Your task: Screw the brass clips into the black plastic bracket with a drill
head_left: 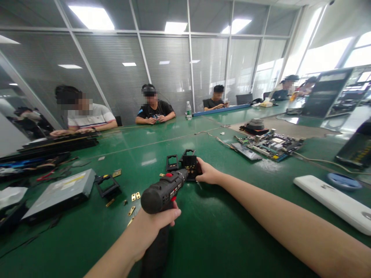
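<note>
My left hand [153,227] is wrapped round the grip of a black and red cordless drill [164,191], whose nose points at a small black part [191,164] on the green table [220,231]. My right hand [207,173] grips that black part from its right side and steadies it on the table. A black plastic frame [172,162] lies just left of the part. The drill's tip meets the part, but the contact itself is too small to make out.
Left of the drill lie several brass pieces [133,197], another black frame [108,185] and a grey drive unit [60,193]. A circuit board [274,144] lies at the right, a white slab [333,200] nearer. Other people sit along the far side.
</note>
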A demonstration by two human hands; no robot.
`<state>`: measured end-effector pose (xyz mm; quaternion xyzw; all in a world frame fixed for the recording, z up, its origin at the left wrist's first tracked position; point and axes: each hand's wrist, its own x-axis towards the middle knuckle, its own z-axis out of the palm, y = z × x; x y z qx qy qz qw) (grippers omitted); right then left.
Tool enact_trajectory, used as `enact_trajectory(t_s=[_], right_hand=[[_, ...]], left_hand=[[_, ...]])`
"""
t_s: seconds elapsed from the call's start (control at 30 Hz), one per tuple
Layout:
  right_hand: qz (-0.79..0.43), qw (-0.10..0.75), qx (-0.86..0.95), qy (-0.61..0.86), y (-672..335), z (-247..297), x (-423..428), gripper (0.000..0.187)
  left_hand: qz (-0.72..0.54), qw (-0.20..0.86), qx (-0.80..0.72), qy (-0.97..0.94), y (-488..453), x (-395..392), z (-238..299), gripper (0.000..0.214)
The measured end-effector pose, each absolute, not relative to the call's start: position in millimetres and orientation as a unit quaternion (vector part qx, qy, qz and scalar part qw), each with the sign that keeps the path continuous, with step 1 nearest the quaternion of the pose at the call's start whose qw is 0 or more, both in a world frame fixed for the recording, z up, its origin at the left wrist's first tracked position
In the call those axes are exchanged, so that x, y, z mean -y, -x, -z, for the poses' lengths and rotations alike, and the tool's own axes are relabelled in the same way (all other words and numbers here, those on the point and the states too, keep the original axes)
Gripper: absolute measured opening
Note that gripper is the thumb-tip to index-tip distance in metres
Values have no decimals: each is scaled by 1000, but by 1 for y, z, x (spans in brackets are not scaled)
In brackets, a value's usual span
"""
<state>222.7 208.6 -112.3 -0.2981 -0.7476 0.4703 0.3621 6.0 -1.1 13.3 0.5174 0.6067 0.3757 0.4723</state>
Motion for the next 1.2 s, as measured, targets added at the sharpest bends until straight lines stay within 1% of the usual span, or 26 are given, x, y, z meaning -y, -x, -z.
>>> enact_trajectory(t_s=[0.2, 0.5, 0.8, 1.0, 1.2], right_hand=[[-464, 363, 748, 305, -224, 113, -209, 41], [-473, 366, 745, 297, -224, 109, -206, 42], [-471, 364, 744, 303, -224, 107, -205, 41], [-465, 360, 747, 310, -223, 104, -203, 40], [-461, 356, 749, 316, -224, 103, -203, 39]], left_hand=[[-382, 473, -611, -507, -6, 1, -12, 25], [-360, 465, -619, -520, -1, -1, -6, 24], [-366, 476, -607, -520, -4, -1, -11, 24], [-363, 452, -624, -524, -5, 0, -12, 25], [-369, 452, -622, -522, -8, 1, -15, 25]])
